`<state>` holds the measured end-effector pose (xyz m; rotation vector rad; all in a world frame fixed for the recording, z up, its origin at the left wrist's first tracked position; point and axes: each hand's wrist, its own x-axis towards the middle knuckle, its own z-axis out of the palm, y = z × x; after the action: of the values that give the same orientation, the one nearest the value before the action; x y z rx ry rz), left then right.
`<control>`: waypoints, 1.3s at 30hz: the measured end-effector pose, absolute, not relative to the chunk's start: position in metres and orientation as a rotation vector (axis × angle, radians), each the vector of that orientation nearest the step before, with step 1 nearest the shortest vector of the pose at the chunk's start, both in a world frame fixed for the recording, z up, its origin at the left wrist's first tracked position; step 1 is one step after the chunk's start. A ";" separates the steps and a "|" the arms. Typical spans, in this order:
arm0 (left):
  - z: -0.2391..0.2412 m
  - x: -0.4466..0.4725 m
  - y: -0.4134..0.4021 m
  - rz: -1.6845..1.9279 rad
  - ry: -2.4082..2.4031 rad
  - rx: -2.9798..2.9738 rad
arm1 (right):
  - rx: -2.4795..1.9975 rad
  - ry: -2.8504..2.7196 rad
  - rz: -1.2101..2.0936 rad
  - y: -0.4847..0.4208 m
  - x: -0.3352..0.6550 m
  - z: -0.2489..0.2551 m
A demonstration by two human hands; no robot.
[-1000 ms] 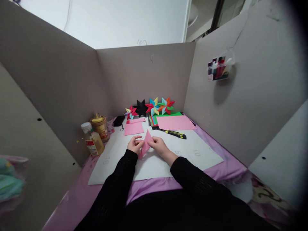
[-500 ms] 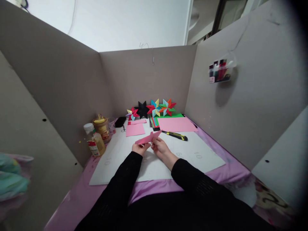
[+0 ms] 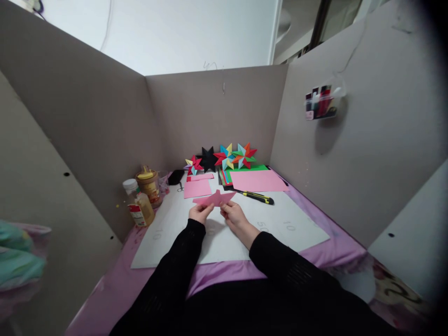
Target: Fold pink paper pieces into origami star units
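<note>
Paper [image 3: 217, 198], pink and folded, sits between both hands in my head view, over the middle of the board [image 3: 168, 247]. I see two points spread to left and right and a small tab rising at the middle of its far edge. The left hand [image 3: 200, 213] has it in a narrow pinch by the near edge, left of centre; the right hand [image 3: 235, 215] pinches it just as narrowly, a little right of centre. The thumbs are near each other, and I cannot tell how the fingers lie behind the paper.

Beyond, I make out a pink square [image 3: 197, 189] to the far left and a strip [image 3: 200, 177] behind it. To the far right, a pink sheet [image 3: 259, 180] lies over coloured sheets [image 3: 259, 167], with the knife [image 3: 258, 198] just on their near side. Four stars [image 3: 226, 157] stand in a row at the far wall [image 3: 217, 112], one all black. Along the left I have scissors [image 3: 180, 187], a cup [image 3: 163, 182], a jar [image 3: 148, 185] and a bottle [image 3: 140, 205]. Purple cloth [image 3: 224, 273] shows under the board's near edge.
</note>
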<state>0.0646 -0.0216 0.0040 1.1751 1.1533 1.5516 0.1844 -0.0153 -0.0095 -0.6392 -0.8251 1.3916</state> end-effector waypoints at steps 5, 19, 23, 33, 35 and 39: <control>0.000 0.046 -0.009 1.699 1.116 1.029 | -0.727 -0.826 1.341 -0.012 0.188 -0.009; -0.007 0.035 -0.001 1.823 0.993 1.308 | -0.803 -0.857 1.232 -0.003 0.206 -0.013; -0.010 0.043 -0.008 1.613 1.009 1.522 | -0.833 -1.055 1.135 -0.005 0.208 -0.009; -0.003 0.047 -0.020 1.567 1.126 1.672 | -0.785 -0.925 1.279 -0.009 0.211 -0.002; -0.004 0.047 -0.020 1.608 1.084 1.616 | -0.760 -0.922 1.310 -0.009 0.210 -0.002; -0.007 0.048 -0.019 1.702 1.035 1.536 | -0.708 -0.936 1.339 -0.010 0.209 -0.003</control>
<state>0.0481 -0.0192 -0.0065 1.5365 1.0349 1.7023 0.2092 -0.0098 -0.0035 -0.7085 -0.9361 1.3395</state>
